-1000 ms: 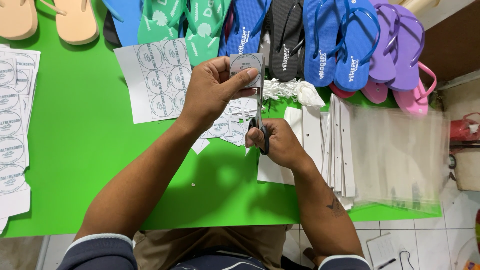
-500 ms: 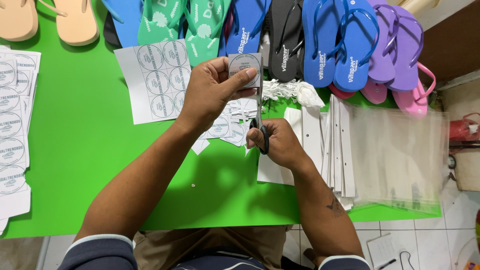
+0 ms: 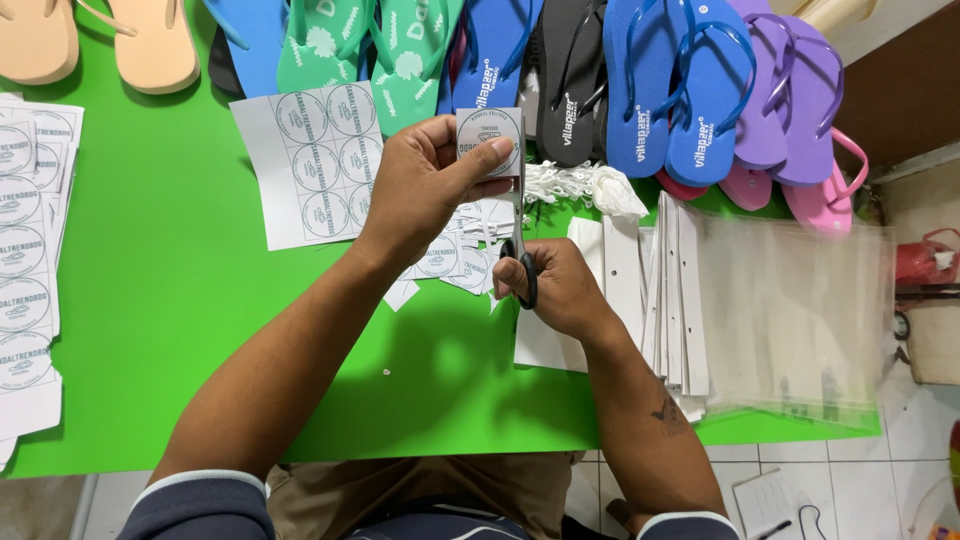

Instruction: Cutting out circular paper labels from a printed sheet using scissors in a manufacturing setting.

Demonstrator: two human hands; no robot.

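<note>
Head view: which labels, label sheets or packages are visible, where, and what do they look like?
Cut label: in left hand, by the scissors; small white square, grey round print.
Label sheet: flat behind that hand; white, rows of circles.
Sheet stack: table's left edge; same look.
Clear bags: right side; transparent rectangles.

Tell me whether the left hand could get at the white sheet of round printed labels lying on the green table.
Probably yes, once freed: the left hand pinches a small cut label right above the white label sheet, and nothing lies between them on the green table.
</note>
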